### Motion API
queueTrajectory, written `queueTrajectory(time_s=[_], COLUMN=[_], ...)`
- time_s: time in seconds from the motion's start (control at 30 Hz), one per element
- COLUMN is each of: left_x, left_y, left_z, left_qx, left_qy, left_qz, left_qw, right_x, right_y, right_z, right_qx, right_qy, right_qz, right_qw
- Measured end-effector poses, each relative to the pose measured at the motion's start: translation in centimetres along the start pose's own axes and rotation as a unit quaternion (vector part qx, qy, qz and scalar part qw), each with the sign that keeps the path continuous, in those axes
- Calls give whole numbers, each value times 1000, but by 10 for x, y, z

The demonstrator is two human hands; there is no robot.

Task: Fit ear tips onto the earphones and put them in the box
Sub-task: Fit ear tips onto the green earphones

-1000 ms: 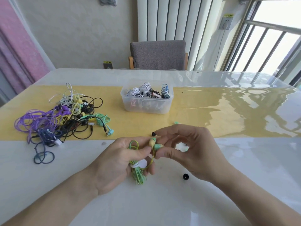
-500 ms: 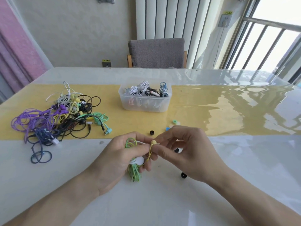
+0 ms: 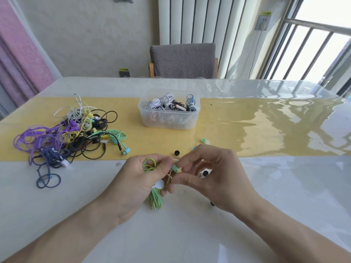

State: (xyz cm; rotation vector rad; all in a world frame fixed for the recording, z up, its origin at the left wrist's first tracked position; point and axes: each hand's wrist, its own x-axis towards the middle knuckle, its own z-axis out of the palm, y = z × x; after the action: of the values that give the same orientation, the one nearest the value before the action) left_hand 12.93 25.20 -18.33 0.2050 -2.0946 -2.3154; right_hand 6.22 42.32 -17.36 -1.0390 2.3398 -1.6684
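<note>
Green-and-yellow earphones [image 3: 154, 196], coiled and bound with a white tie, gripped in the left hand [image 3: 136, 184] just above the white table [image 3: 190, 234]; bundling presumably for a tidy fit later in the box. Green earbud [image 3: 175, 168] pinched up between left thumb and forefinger, clear of the coil, likely for easy reach. Right hand [image 3: 214, 175] pinching at the same bud with thumb and fingertips, apparently seating an ear tip; tip itself too small to make out. Loose black ear tips [image 3: 177, 153] and a green one [image 3: 203, 140] scattered near the hands, within reach. Clear plastic box [image 3: 169, 118] beyond on the yellow runner [image 3: 247, 130], already holding bundled sets. Tangled pile of unprocessed earphones [image 3: 72, 133] well off to the left, apart from the finished ones.
</note>
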Motion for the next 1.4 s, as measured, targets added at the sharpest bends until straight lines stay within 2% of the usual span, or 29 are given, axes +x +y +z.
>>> queueTrajectory(time_s=[0.1,0.17,0.3,0.4,0.47,0.63,0.73,0.8,0.87,1.0,1.1,1.3,1.4], left_x=[1,1,1,2,2,3,2,1,1,2,3,3,3], left_y=[-1,0,2,0,-3,-7,-6,-5,-4,-3,-3,-3,-3], left_z=[0,-1,-3,-2,-2,0,0,0,0,-2,-2,-3,-2], left_qx=[12,6,-28,-49,-12,37,37,31,25,29,24,33,38], left_qy=[5,-7,-36,-14,4,35,48,47,45,44,46,51,55], left_qz=[15,2,-35,-37,-22,28,22,9,4,-8,-18,-18,-15], left_qw=[1000,1000,998,998,1000,998,998,998,999,999,998,998,998], right_x=[0,2,1,0,0,5,26,41,54,79,91,98,96], right_y=[2,4,6,5,6,-4,7,15,22,29,27,32,37], right_z=[-1,-3,-3,3,5,-6,-32,-49,-55,-53,-53,-48,-48], right_qx=[-4,-25,-64,-95,-108,-53,-140,-254,-322,-366,-349,-354,-319], right_qy=[-26,-39,-9,-9,3,11,77,45,0,-40,-82,-78,-28], right_qz=[-3,-47,-98,-117,-124,-29,30,73,104,135,177,174,162], right_qw=[1000,998,993,989,986,998,987,963,941,920,917,915,934])
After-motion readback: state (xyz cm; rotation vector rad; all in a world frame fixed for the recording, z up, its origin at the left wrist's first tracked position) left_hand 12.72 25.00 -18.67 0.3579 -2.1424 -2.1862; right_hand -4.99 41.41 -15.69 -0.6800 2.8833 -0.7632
